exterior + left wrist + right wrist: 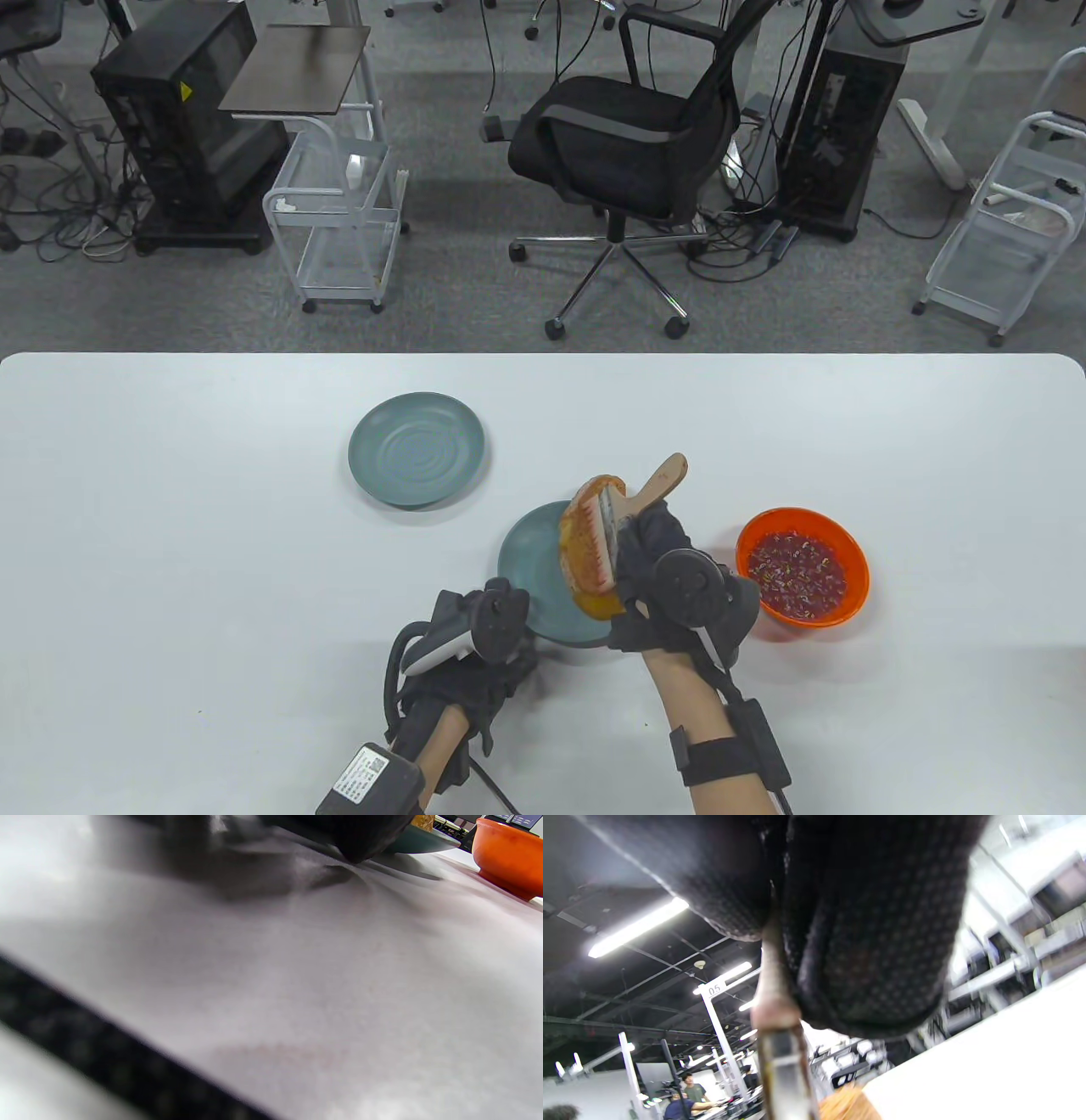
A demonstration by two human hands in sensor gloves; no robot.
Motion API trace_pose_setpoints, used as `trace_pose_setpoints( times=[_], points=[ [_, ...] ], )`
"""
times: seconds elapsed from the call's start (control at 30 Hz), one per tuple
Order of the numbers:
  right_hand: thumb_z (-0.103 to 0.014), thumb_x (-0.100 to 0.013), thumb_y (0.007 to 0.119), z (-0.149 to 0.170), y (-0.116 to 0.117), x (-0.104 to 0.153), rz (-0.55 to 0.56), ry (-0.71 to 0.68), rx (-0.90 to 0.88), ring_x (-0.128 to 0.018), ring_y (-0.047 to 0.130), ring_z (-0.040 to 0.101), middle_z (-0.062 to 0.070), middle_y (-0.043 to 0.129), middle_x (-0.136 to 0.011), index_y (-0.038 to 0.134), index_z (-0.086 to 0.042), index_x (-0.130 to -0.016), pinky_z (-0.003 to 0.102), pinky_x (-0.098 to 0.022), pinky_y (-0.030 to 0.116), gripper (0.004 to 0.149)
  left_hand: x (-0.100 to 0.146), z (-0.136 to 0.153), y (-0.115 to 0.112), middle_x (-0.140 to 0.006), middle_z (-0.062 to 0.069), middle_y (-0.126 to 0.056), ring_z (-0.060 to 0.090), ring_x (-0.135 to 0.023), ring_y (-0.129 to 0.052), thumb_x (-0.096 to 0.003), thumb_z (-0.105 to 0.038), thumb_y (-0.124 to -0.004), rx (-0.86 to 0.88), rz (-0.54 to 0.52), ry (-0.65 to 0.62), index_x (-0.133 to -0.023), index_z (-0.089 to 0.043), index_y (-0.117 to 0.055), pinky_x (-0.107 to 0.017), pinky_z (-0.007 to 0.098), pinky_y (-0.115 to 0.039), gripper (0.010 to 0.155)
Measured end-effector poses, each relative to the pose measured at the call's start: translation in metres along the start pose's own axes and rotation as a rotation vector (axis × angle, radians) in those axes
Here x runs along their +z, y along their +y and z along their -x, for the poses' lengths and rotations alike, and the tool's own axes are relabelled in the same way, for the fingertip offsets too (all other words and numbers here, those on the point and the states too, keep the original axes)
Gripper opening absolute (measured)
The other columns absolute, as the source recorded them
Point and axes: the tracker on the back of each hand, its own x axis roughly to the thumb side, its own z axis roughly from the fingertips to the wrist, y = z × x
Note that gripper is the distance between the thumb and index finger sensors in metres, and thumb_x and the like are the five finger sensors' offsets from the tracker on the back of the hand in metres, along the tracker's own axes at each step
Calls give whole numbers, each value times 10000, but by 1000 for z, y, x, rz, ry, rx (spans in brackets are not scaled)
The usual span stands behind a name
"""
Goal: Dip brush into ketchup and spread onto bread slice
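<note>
My right hand (pixel 649 543) grips a wooden-handled brush (pixel 662 477). Its red-stained bristles (pixel 598 556) lie against a bread slice (pixel 575 543) smeared orange-red. The slice stands tilted above the near teal plate (pixel 526 577); what holds it up is hidden. In the right wrist view my gloved fingers (pixel 874 942) wrap the brush handle (pixel 774 1001), with the bread (pixel 846 1105) just below. The orange bowl of ketchup (pixel 802 564) sits right of my right hand. My left hand (pixel 484 628) rests on the table at the plate's near-left rim, its fingers hidden by the tracker.
A second teal plate (pixel 416 448) lies empty at the back left. The left wrist view shows the near plate's rim (pixel 424 840) and the orange bowl (pixel 507 853) low across the white table (pixel 297 984). An office chair stands beyond the table's far edge.
</note>
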Motion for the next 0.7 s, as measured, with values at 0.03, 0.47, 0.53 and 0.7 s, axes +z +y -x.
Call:
trace_pose_setpoints(
  times=[0.03,0.47,0.53,0.7],
  points=[
    [-271,-480,898,0,-4,0,25,-20,27,-348,1163,278,275,959,-601,832,57,-819,247,-173,1063,476,0,0,0,-1138,81,31,448,-1085,-162,-680,-393,-615,-4,-1,0,-1133,-228,-92,-713,624,-282,712],
    [-248,-483,896,10,5,4,-33,96,-145,-367,1148,316,296,943,-621,820,65,-833,288,-192,1050,476,0,-1,0,-1136,83,36,448,-1086,-161,-682,-392,-614,-12,-2,3,-1132,-227,-86,-714,625,-281,713],
    [-268,-484,890,16,-6,2,16,68,-59,-366,1157,286,276,950,-620,822,49,-832,262,-191,1058,476,0,-2,0,-1136,85,35,450,-1085,-163,-682,-391,-614,-15,-2,4,-1132,-226,-84,-714,625,-283,714],
    [-249,-489,891,16,5,7,-48,195,-319,-387,1147,315,294,936,-635,810,56,-842,285,-207,1054,474,0,-2,-1,-1134,85,41,452,-1085,-159,-682,-391,-614,-16,0,8,-1131,-225,-81,-713,628,-280,716]
  ],
)
